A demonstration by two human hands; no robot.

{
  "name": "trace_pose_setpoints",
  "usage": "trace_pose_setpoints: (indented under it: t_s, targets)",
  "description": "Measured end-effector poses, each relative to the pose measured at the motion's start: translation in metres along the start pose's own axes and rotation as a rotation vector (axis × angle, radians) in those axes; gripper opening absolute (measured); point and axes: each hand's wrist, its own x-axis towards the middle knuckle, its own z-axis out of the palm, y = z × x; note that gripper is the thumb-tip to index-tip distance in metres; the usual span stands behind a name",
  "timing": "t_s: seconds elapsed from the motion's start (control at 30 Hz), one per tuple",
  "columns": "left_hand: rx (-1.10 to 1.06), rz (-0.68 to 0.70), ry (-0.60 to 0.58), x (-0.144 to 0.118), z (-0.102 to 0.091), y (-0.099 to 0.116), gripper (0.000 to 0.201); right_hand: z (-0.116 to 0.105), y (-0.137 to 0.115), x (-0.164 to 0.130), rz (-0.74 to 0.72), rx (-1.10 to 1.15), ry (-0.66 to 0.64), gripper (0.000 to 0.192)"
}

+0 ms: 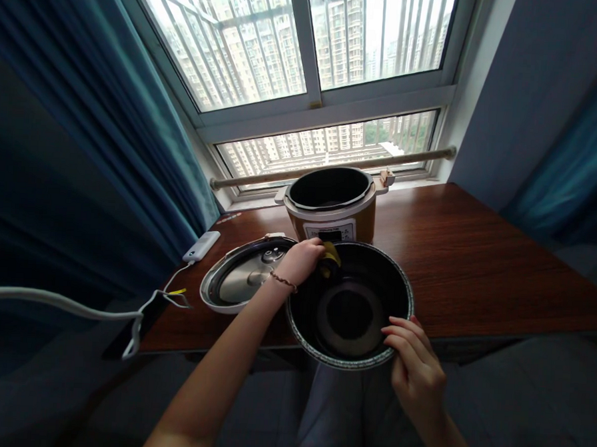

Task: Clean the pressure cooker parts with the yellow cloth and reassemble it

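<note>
The dark inner pot (pixel 388 275) is at the front edge of the desk (pixel 452 245), partly above the person's lap, with its mouth tilted toward the person. Whether its underside rests on the desk edge, I cannot tell. It is round, so it has no long axis. The fingers of the right hand (pixel 418 356) are clamped over its near right rim: the fingertips lie inside, the rest of the hand outside.

The left hand (pixel 304 254) reaches to the opposite side, at the far left of the rim, and it is the hand nearer to the inner wall there. Its fingers are mostly hidden, but they appear closed on a yellow cloth (pixel 332 254), which lies against or very near this wall; the exact contact is not clear. The pot's bottom shows a paler ring around a dark centre, and I see no food in it.

Just beyond the pot stands the cooker (pixel 363 220), upright and uncovered, its mouth showing only a dark hollow. To the left, partly behind the left arm, the lid (pixel 243 280) lies with its metal inner side up. Farther left, a white power strip (pixel 202 246) is near the desk's edge, with a white cable (pixel 64 299) close by. Behind the cooker is a window (pixel 315 94).
</note>
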Motion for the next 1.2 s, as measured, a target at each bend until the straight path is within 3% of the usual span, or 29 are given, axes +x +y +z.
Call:
trace_pose_setpoints:
  t_s: [0.37, 0.6, 0.77, 0.9, 1.0, 1.2]
  targets:
    - [0.018, -0.043, 0.077, -0.039, 0.0, -0.004, 0.021, 0.0, -0.001, 0.001, -0.005, -0.023, 0.005, 0.03]
    - [-0.093, -0.171, 0.205, -0.093, 0.005, 0.008, 0.02, 0.001, -0.003, 0.001, 0.002, -0.039, 0.01, 0.03]
    - [-0.239, -0.316, 0.423, -0.14, 0.026, 0.033, 0.022, 0.0, -0.004, 0.002, 0.006, -0.039, 0.008, 0.028]
    - [-0.312, -0.343, 0.565, -0.165, 0.043, 0.06, 0.022, 0.0, -0.005, 0.002, 0.021, -0.037, 0.004, 0.027]
    - [-0.335, -0.302, 0.631, -0.173, 0.052, 0.082, 0.027, 0.0, -0.007, 0.001, 0.028, -0.038, 0.008, 0.027]
    - [-0.384, -0.146, 0.638, -0.174, 0.064, 0.115, 0.037, 0.0, -0.006, 0.0, 0.041, -0.045, -0.01, 0.028]
